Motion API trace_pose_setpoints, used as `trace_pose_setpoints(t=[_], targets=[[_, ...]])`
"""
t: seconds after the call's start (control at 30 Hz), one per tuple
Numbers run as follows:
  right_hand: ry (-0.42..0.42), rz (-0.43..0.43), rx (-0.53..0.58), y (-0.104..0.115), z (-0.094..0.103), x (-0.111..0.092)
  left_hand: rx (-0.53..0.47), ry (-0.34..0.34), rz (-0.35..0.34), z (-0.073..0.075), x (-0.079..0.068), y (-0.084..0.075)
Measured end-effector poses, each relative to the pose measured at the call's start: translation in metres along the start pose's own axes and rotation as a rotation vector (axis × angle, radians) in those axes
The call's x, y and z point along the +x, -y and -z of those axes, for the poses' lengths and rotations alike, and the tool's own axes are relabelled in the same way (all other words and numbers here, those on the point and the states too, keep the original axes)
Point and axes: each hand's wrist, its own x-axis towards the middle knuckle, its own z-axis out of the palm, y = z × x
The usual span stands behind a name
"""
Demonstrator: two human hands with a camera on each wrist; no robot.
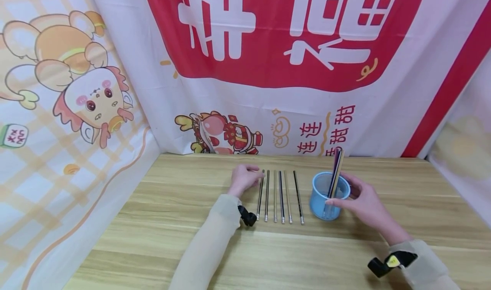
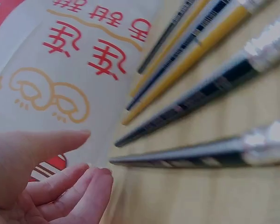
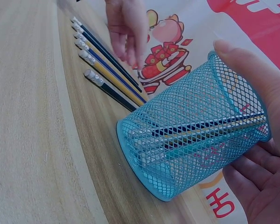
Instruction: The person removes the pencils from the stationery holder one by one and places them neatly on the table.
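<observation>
Gripping a blue mesh cup (image 1: 319, 207) near its rim, a person's right hand (image 1: 366, 200) curls its fingers and thumb round the side. The cup stands upright on a wooden table (image 1: 330, 260), with several pencils (image 1: 336, 170) leaning inside, their tops above the rim. To its left, six loose pencils (image 1: 281, 196), dark or yellow, lie in a row, eraser ends toward the person. The left hand (image 1: 244, 180) is just beside the leftmost, its fingers loosely bent, thumb apart, holding nothing. Behind hangs a red-and-white printed cloth (image 1: 268, 75).
</observation>
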Motion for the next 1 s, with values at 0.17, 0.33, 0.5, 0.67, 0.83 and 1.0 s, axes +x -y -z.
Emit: trace_pose_setpoints(t=[0.17,0.33,0.5,0.67,0.83,1.0], targets=[[-0.004,0.012,0.008,-0.001,0.0,0.0,0.033,-0.007,-0.085,0.003,-0.004,-0.014],[-0.005,0.004,0.004,-0.001,0.0,-0.001,0.004,0.027,-0.145,0.0,-0.013,-0.032],[-0.004,-0.006,-0.001,0.0,0.0,-0.001,0.018,0.057,-0.202,-0.008,-0.021,-0.047],[-0.007,-0.001,0.01,0.0,-0.001,-0.002,0.02,0.091,-0.258,-0.017,-0.029,-0.059],[-0.009,-0.002,0.003,0.001,0.0,-0.001,0.001,0.136,-0.3,-0.028,-0.033,-0.065],[-0.007,-0.006,-0.001,0.001,0.0,-0.001,-0.012,0.17,-0.324,-0.039,-0.039,-0.073]])
